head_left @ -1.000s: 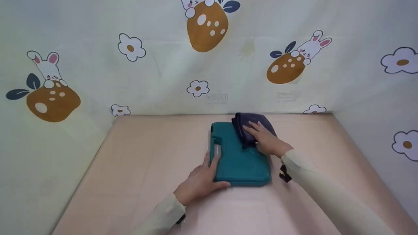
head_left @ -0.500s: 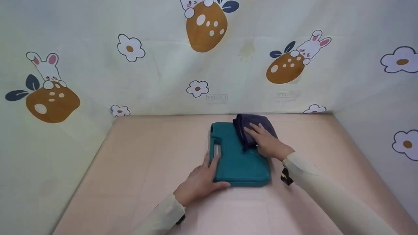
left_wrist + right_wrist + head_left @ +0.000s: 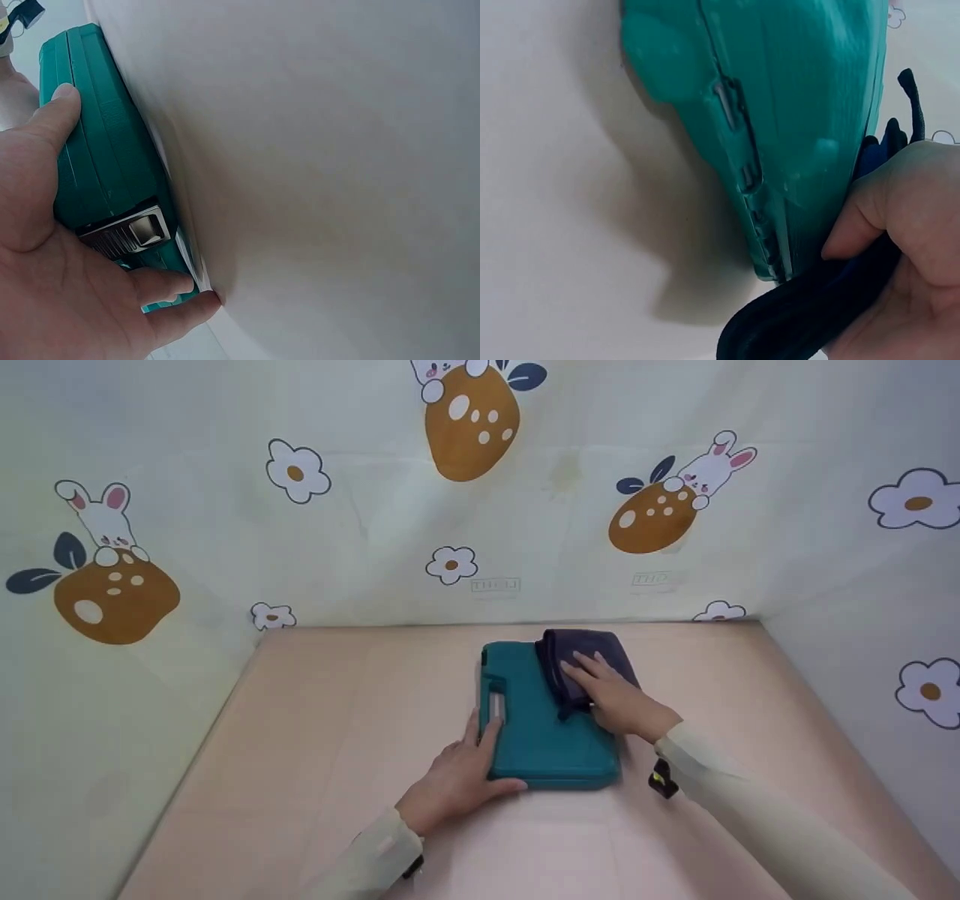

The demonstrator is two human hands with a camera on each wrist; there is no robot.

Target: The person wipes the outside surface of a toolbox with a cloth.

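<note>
A teal plastic carrying case (image 3: 555,750) lies flat on the table, its handle slot towards the left. At its near left corner my left hand (image 3: 454,780) braces it. The thumb lies along the front side, as the left wrist view shows, and the other fingers reach along the handle side beside a metal latch (image 3: 142,229). On the case's far right part, my right hand (image 3: 619,697) presses a folded dark purple cloth (image 3: 592,645) with spread fingers. In the right wrist view the cloth (image 3: 810,311) is held between thumb and palm. The fingers' undersides are hidden.
The pale pink table (image 3: 360,720) extends around the case. A light wall sheet (image 3: 360,547) printed with rabbits, fruit and flowers stands along the back and sides. Hinges (image 3: 739,135) show on the case's right side.
My right hand and the cloth have slid a little towards me over the case. The left hand and the case stay in place.
</note>
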